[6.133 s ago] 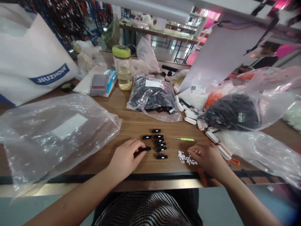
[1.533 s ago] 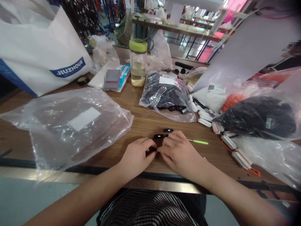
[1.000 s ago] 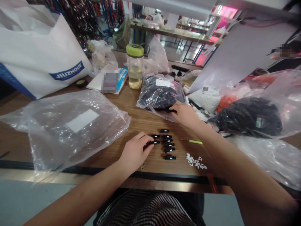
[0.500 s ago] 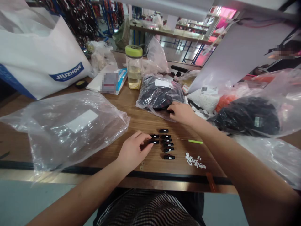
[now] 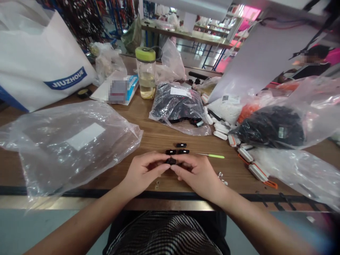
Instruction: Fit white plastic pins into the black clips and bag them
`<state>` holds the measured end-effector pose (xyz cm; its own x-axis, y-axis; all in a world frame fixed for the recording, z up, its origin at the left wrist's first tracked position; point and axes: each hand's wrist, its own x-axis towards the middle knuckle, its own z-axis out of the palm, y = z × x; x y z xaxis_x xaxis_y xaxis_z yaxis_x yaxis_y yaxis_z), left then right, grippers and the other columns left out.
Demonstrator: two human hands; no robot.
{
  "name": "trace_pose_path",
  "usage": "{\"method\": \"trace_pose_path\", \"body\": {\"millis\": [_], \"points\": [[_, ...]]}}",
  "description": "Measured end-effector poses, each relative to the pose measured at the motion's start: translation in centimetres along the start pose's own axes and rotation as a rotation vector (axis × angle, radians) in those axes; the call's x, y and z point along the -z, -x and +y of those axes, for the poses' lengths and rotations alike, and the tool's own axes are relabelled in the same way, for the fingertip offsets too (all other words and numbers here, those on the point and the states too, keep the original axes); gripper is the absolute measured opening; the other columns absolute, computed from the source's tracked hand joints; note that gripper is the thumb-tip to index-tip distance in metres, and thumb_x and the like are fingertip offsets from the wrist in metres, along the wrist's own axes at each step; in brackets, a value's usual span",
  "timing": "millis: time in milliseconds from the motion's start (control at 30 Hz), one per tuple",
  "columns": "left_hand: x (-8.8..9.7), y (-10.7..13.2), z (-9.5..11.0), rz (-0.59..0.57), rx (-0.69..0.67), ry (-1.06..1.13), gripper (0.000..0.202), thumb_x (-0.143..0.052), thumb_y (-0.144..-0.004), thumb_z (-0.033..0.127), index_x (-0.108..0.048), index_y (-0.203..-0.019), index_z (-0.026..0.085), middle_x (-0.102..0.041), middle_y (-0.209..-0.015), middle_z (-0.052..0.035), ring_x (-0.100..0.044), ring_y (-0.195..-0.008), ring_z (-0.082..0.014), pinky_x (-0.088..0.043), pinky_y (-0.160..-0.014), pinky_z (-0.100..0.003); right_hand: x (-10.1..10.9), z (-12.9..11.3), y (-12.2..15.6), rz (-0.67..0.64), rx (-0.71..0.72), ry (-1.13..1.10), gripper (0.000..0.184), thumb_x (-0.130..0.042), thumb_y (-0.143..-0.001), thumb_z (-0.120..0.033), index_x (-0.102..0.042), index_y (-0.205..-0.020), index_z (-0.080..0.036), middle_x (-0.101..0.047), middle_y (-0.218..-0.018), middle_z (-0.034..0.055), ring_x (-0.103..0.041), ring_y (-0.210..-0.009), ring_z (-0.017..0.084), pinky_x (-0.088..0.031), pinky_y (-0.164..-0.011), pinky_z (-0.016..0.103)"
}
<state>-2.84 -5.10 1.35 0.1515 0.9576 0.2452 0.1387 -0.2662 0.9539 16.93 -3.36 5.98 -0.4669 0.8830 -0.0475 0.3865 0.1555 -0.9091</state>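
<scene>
Between my two hands, close above the wooden table [image 5: 127, 115], is a small black plastic connector [image 5: 171, 161]. My left hand [image 5: 148, 169] pinches its left end with thumb and fingertips, and my right hand [image 5: 192, 170] pinches the right end. Just beyond the fingers lie more black connectors [image 5: 181, 145] with white marks; others are hidden behind my right hand. A thin tool with a yellow-green handle [image 5: 216, 156] rests to the right of them. Small white plastic pieces [image 5: 222, 180] show partly past my right wrist.
A clear bag of black parts [image 5: 176, 106] lies behind the connectors. To the left are a flat clear bag [image 5: 79, 141] and a white JIUZHOUE bag [image 5: 39, 60]. A bottle [image 5: 146, 72] stands at the back. White cases [image 5: 257, 171] and filled bags [image 5: 271, 127] crowd the right. Another person [image 5: 313, 63] is far right.
My right hand has come back from the bag of black parts to meet my left hand. Both now hold a black connector. The view has shifted slightly.
</scene>
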Motion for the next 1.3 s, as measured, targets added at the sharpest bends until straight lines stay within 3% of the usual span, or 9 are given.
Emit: {"method": "trace_pose_path", "body": {"millis": [100, 200, 300, 433, 600, 867, 1067, 1300], "points": [[0.3, 0.0, -0.1, -0.133, 0.010, -0.017, 0.012, -0.070, -0.088, 0.024, -0.074, -0.098, 0.021, -0.069, -0.091, -0.0028, -0.064, -0.073, -0.0117, -0.052, -0.064, -0.023, 1.1, 0.7, 1.4, 0.047, 0.006, 0.097, 0.035, -0.067, -0.087, -0.034, -0.070, -0.121, -0.026, -0.077, -0.100, 0.0030, -0.069, -0.078, 0.016, -0.056, -0.071, 0.029], [0.4, 0.0, -0.2, -0.207, 0.001, -0.156, 0.010, -0.067, -0.089, 0.023, -0.071, -0.097, 0.020, -0.065, -0.091, -0.0021, -0.061, -0.073, -0.0109, -0.049, -0.061, -0.021, 4.8, 2.2, 2.6, 0.167, 0.024, 0.265, 0.023, -0.064, -0.089, -0.037, -0.077, -0.104, -0.025, -0.077, -0.101, 0.0049, -0.071, -0.086, 0.020, -0.055, -0.077, 0.031], [0.5, 0.2, -0.3, -0.269, -0.021, -0.326, 0.009, -0.062, -0.092, 0.021, -0.068, -0.098, 0.020, -0.062, -0.092, -0.0013, -0.059, -0.072, -0.0105, -0.048, -0.061, -0.022, 8.9, 4.1, 3.9, 0.273, -0.092, 0.602, 0.020, -0.060, -0.087, -0.033, -0.077, -0.084, -0.023, -0.076, -0.076, 0.0021, -0.067, -0.064, 0.017, -0.047, -0.058, 0.027], [0.7, 0.4, -0.3, -0.303, -0.048, -0.448, 0.010, -0.057, -0.096, 0.023, -0.065, -0.102, 0.021, -0.062, -0.097, -0.0006, -0.060, -0.077, -0.0113, -0.050, -0.070, -0.025, 11.7, 6.8, 5.9, 0.153, -0.234, 0.837, 0.028, -0.055, -0.086, -0.031, -0.071, -0.064, -0.022, -0.068, -0.059, -0.0006, -0.061, -0.053, 0.016, -0.038, -0.050, 0.026], [1.2, 0.4, 0.0, -0.283, -0.083, -0.520, 0.008, -0.054, -0.097, 0.023, -0.061, -0.101, 0.021, -0.062, -0.109, -0.0023, -0.062, -0.091, -0.0150, -0.051, -0.078, -0.030, 11.1, 8.7, 7.6, 0.189, -0.261, 0.758, 0.029, -0.056, -0.089, -0.041, -0.076, -0.079, -0.023, -0.075, -0.074, 0.0011, -0.066, -0.065, 0.018, -0.042, -0.060, 0.028], [0.8, 0.9, -0.2, -0.342, -0.195, -0.752, 0.008, -0.051, -0.099, 0.023, -0.057, -0.102, 0.021, -0.064, -0.102, -0.0030, -0.062, -0.095, -0.0208, -0.051, -0.080, -0.037, 10.1, 7.8, 7.6, 0.172, -0.163, 0.941, 0.035, -0.053, -0.092, -0.035, -0.068, -0.065, -0.020, -0.070, -0.069, 0.0026, -0.063, -0.069, 0.019, -0.037, -0.067, 0.031], [0.6, 1.0, -0.2, -0.335, -0.164, -0.718, 0.011, -0.050, -0.099, 0.023, -0.058, -0.106, 0.023, -0.064, -0.105, -0.0026, -0.062, -0.098, -0.0202, -0.053, -0.083, -0.038, 10.1, 8.1, 7.8, 0.173, -0.172, 0.902, 0.030, -0.054, -0.093, -0.035, -0.073, -0.073, -0.022, -0.073, -0.075, 0.0027, -0.065, -0.073, 0.020, -0.038, -0.068, 0.031], [0.6, 0.9, -0.4, -0.287, -0.147, -0.670, 0.014, -0.053, -0.096, 0.020, -0.060, -0.109, 0.022, -0.066, -0.106, -0.0033, -0.064, -0.097, -0.0202, -0.054, -0.086, -0.038, 8.8, 7.8, 8.1, 0.248, -0.122, 1.155, 0.030, -0.056, -0.091, -0.030, -0.074, -0.069, -0.023, -0.074, -0.075, 0.0029, -0.067, -0.076, 0.023, -0.035, -0.080, 0.037]]}}
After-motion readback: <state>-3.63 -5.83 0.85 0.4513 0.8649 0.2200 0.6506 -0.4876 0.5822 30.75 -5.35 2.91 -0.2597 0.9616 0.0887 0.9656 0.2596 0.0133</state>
